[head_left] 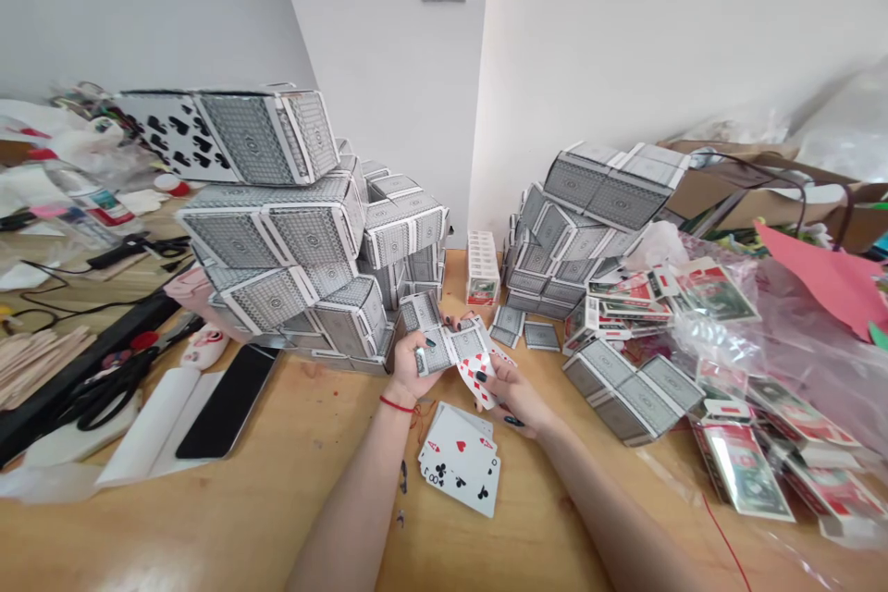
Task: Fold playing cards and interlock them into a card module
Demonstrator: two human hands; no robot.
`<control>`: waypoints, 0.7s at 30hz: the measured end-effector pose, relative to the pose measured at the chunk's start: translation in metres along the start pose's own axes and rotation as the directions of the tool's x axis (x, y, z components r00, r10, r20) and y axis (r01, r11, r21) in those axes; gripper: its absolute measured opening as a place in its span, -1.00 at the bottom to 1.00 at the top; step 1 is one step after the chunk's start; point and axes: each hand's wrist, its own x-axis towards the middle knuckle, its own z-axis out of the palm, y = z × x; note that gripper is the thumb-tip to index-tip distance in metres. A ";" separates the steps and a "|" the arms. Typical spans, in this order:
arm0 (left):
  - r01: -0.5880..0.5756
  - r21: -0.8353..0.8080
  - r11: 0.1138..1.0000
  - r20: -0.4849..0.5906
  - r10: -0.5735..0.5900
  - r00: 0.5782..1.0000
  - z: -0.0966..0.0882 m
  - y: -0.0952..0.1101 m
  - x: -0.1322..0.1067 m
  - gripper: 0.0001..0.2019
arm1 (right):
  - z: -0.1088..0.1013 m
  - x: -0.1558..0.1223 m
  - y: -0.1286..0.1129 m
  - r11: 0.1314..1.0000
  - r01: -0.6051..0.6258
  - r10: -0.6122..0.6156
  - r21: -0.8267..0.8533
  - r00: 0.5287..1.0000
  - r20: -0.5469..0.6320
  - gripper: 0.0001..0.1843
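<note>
In the middle of the table, my left hand is closed around a folded piece made of grey-backed playing cards, its thumb lying on top. My right hand pinches a diamonds playing card against the right side of that piece. More card edges show behind its fingers; how they join is hidden. Just below both hands lies a loose pile of face-up playing cards, with an ace of hearts and a clubs card on top. Two small grey-backed card pieces rest beyond my right hand.
Stacked blocks folded from cards rise at left and right. A two-part card block sits at right, near red-and-green card boxes and plastic wrap. Upright boxes stand behind. A phone and black scissors lie left.
</note>
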 end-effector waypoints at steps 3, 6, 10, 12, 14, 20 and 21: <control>0.010 0.004 1.000 -0.005 -0.010 1.000 0.001 0.000 -0.001 -0.66 | 0.001 0.001 0.002 1.000 0.020 -0.019 0.002 0.999 -0.035 -0.74; 0.029 0.015 0.999 -0.013 -0.029 1.000 0.003 -0.001 -0.001 -0.69 | 0.002 0.001 0.003 1.000 0.014 -0.014 -0.003 0.998 -0.059 -0.72; 0.041 0.045 0.998 -0.001 -0.041 0.999 0.003 -0.002 -0.001 -0.71 | 0.004 0.000 0.004 1.000 0.000 -0.002 -0.013 0.994 -0.112 -0.67; 0.038 0.059 0.998 0.019 -0.039 0.999 0.002 -0.003 -0.001 -0.70 | 0.004 0.000 0.006 1.000 0.001 -0.002 -0.011 0.989 -0.147 -0.65; 0.027 0.073 0.997 0.029 -0.029 0.999 0.001 -0.004 -0.001 -0.69 | 0.004 0.001 0.008 1.000 0.012 -0.011 0.004 0.982 -0.188 -0.64; 0.023 0.073 0.997 0.028 -0.025 0.999 0.000 -0.006 -0.001 -0.67 | 0.002 0.003 0.013 0.999 0.027 -0.022 0.020 0.970 -0.243 -0.63; 0.024 0.071 0.997 0.034 -0.027 0.999 0.000 -0.006 -0.001 -0.67 | 0.002 0.003 0.014 0.999 0.029 -0.024 0.016 0.968 -0.249 -0.62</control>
